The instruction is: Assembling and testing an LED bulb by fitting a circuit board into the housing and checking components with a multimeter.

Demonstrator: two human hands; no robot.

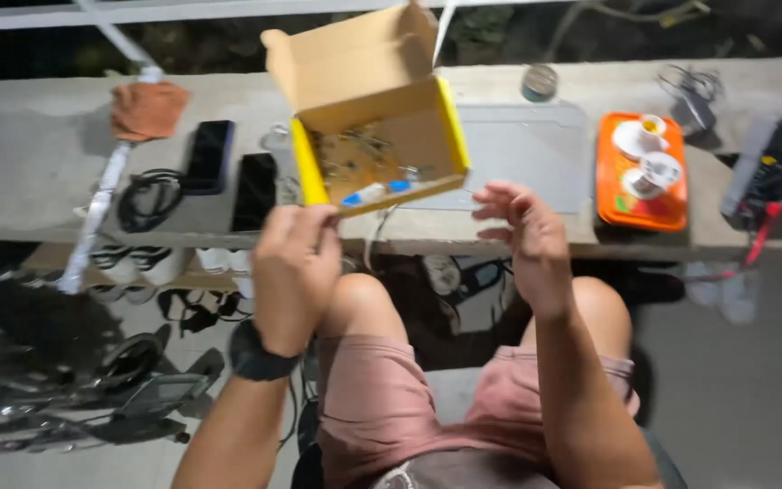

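- Both hands come first: my left hand (293, 272) is curled shut on the near left corner of the cardboard box (375, 136), pinching its yellow edge and holding it tipped toward me above the knees. My right hand (524, 237) hangs just right of the box, fingers loosely spread, gripping nothing that I can make out; a thin wire seems to run off its fingertips, but it is too fine to be sure.
- Behind both hands runs the concrete ledge (38, 154), the biggest thing here, and the box hovers over its near edge.
- Box itself: lid flap standing up, small loose parts and a white tube with blue ends lying at the low front wall.
- Risk, as I judge it: with a one-corner grip and that tilt, the bits could slide over the front lip onto the floor, or the box could twist out of my pinch.
- Right of my right hand sits an orange tray (610, 195) with solder spools.
- Left of my left hand lie two dark phones (209, 154) and a coiled cable (147, 195).
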